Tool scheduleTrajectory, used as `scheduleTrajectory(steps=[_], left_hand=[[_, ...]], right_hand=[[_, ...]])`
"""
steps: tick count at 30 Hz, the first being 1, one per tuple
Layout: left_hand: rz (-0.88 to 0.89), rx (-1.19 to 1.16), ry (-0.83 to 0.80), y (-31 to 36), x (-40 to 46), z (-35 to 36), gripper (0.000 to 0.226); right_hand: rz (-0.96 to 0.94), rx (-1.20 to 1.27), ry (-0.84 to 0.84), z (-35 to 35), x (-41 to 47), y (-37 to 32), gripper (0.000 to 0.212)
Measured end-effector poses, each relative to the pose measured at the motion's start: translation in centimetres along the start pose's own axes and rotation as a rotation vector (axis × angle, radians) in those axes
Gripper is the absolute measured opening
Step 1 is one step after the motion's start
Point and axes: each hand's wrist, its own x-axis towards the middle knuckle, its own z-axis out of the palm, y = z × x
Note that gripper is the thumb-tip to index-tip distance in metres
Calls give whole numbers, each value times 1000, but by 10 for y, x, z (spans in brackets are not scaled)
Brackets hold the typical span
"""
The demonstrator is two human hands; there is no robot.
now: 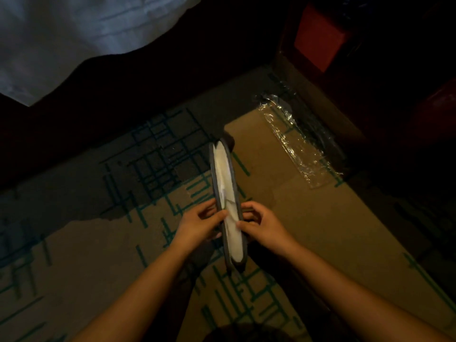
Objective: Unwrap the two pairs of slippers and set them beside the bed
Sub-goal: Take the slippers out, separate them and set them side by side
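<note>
Slippers [225, 193] over carpet [283, 169] — wrapper [296, 141] right, bed [61, 40] upper left.

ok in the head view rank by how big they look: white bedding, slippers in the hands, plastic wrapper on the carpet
1. white bedding, cut off by the frame
2. slippers, though nearer the camera
3. plastic wrapper, looks close to the slippers in length, so 2 and 3 are unsure

Two bare forearms, left hand [197, 224], right hand [262, 224], no sleeves

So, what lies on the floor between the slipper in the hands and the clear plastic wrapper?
In the head view, only bare carpet lies between the slipper and the plastic wrapper; nothing else shows there.
</note>
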Motion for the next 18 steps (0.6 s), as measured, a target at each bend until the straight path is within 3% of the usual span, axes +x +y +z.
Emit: scheduleTrajectory(steps=[4,6,10,18], left_hand=[[-128,-257,-3,-9,6,-14,16],[-178,-377,-3,-14,7,-18,19],[-212,-578,-56,-21,4,-12,21],[-258,-645,-204,-17,-4,5,17]], right_hand=[[-12,59,293,-31,-1,-4,23],[-4,125,401,-53,-3,-7,17],[51,292,291,-70,-14,-18,17],[137,95,42,-46,-17,-13,15]])
